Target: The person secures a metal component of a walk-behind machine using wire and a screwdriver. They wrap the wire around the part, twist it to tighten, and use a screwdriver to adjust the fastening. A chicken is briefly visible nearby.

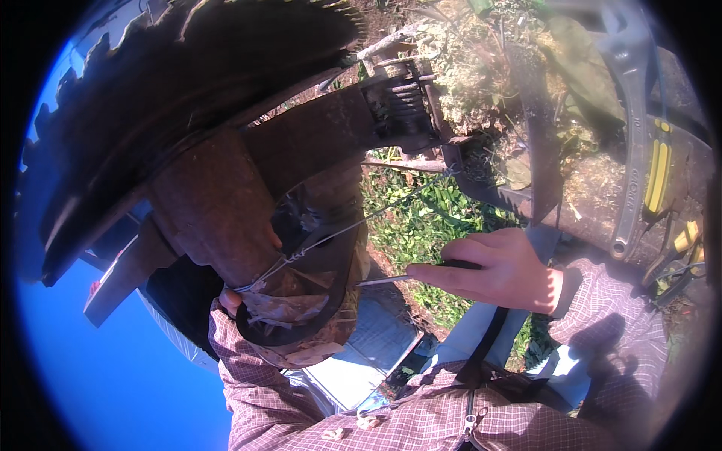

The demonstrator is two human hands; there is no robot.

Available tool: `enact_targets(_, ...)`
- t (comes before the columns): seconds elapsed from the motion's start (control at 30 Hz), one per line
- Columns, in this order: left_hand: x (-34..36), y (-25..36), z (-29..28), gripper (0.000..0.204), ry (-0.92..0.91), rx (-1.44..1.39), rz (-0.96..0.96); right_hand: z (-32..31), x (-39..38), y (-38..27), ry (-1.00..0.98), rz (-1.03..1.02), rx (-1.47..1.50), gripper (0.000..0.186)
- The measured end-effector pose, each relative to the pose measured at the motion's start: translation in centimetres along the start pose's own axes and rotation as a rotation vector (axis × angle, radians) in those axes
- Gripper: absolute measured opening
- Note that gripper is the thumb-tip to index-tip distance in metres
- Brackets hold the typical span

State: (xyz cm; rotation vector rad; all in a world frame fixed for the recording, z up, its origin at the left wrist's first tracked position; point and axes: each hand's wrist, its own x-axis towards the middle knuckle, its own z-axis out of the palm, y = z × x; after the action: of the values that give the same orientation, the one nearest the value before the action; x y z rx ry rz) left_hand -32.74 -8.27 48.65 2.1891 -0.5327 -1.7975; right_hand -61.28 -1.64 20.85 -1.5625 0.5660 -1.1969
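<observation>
My right hand (505, 272) is closed around the black handle of a thin metal-shafted tool (385, 279), whose tip points left toward a rusty metal arm (218, 210). A thin wire (353, 223) is looped around that arm and runs up right toward a coil spring (402, 96). My left hand (228, 300) grips the rusty arm from behind; only a fingertip and the thumb show past the metal. Above hangs a large dark toothed wheel (188, 68). Checked sleeves cover both forearms.
A big grey wrench (630, 150) and yellow-handled tools (660, 174) lie at the right on earth and dry plant debris. Green leaves (429, 218) grow below the machine. A pale flat panel (368, 349) sits low in the middle. Blue fills the lower left (113, 376).
</observation>
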Motion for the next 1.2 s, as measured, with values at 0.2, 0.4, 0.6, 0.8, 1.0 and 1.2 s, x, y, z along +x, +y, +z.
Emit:
enact_targets(0.2, 0.0, 0.1, 0.1, 0.095, 0.001, 0.004, -0.003, 0.6, -0.4, -0.5, 0.032, 0.007, -0.017, 0.056)
enact_targets(0.4, 0.1, 0.2, -0.1, 0.095, -0.011, 0.011, -0.009, 0.4, -0.4, -1.6, 0.005, 0.078, 0.024, 0.059)
enact_targets(0.6, 0.1, 0.2, 0.2, 0.095, -0.019, 0.017, -0.011, -0.2, 0.8, 0.0, 0.084, -0.241, -0.341, 0.06)
enact_targets(0.8, 0.0, 0.5, 0.8, 0.095, -0.018, 0.031, -0.028, -0.8, 1.1, 0.3, 0.003, -0.238, -0.298, 0.062)
enact_targets(1.0, 0.3, 0.7, 0.8, 0.096, -0.024, 0.041, -0.042, -1.3, 1.1, -0.1, -0.099, -0.206, -0.231, 0.062)
enact_targets(1.2, 0.6, 0.7, 0.9, 0.096, -0.039, 0.051, -0.062, -1.5, 1.2, -0.2, -0.128, -0.165, -0.155, 0.062)
